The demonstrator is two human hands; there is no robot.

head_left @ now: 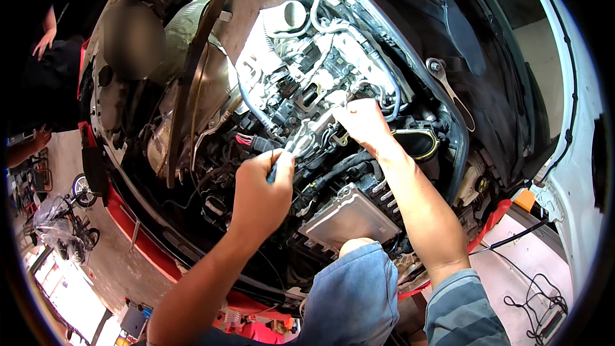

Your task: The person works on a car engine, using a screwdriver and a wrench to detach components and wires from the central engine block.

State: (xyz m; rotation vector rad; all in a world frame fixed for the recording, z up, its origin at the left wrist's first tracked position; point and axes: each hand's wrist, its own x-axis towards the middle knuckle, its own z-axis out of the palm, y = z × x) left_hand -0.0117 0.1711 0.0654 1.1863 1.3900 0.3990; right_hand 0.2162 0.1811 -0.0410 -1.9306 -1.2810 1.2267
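Observation:
My left hand point(261, 187) is closed around the handle of a blue-handled tool point(272, 173). A bright metal part shows just beyond the fingers, over the middle of the engine point(320, 67); I cannot make out the tool's exact kind. Farther in and to the right, my right hand point(366, 127) has its fingers pressed together at a light-coloured engine part. Whatever lies between those fingertips is hidden. Below both hands sits a flat silver metal box point(349, 218). A black connector with red wires point(245, 139) is left of the tool.
A ratchet wrench point(446, 83) lies at the windscreen edge on the right. My denim-covered knee point(351, 282) rests at the front of the engine bay. A red cover point(131, 224) runs along the body edge. Other people's hands point(45, 43) and a motorbike point(64, 230) show at left.

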